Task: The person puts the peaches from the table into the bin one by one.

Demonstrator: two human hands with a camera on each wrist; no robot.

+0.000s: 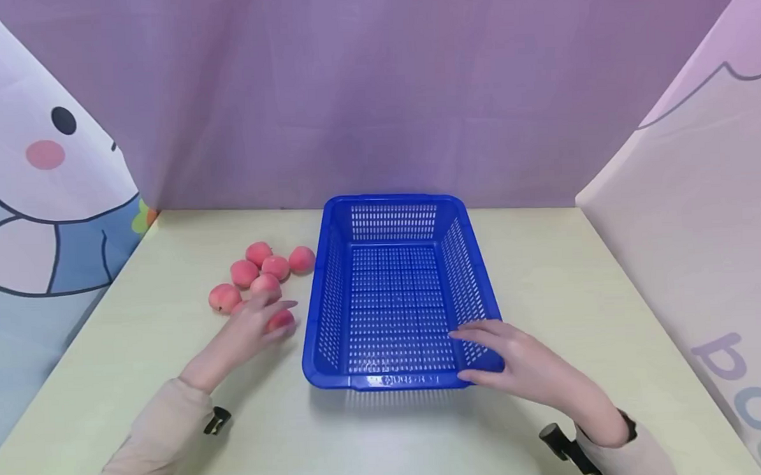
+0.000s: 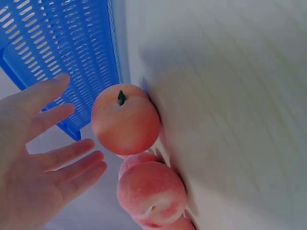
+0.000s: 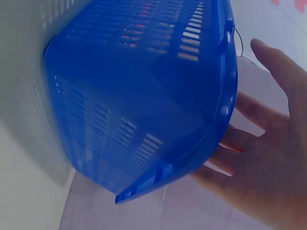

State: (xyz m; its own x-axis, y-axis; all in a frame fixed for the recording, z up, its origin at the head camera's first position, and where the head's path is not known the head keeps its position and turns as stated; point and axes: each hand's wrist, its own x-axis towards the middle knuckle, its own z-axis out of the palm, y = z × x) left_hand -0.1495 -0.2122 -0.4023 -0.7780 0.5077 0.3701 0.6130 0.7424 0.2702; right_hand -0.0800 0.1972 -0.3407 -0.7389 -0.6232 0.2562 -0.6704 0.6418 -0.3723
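Observation:
A blue plastic basket [image 1: 401,381] with perforated walls stands on the table, nothing inside it. Left of it lies a loose group of several pink peaches, among them a peach [image 1: 302,260] near the basket's side wall. My left hand [image 1: 248,333] is over the near end of that group, fingers spread and relaxed. In the left wrist view its fingertips are close to a peach with a green stem [image 2: 125,122], and the palm is bare. My right hand [image 1: 523,362] is at the basket's near right corner, its loosely extended fingers reaching over the rim [image 3: 230,103].
The pale table [image 1: 394,447] ends at a purple cloth backdrop [image 1: 375,91]. Printed cloth panels flank it, a cartoon figure [image 1: 45,186] on the left and lettering [image 1: 760,406] on the right. Each wrist carries a small black device, such as the one [image 1: 567,448] at the right sleeve.

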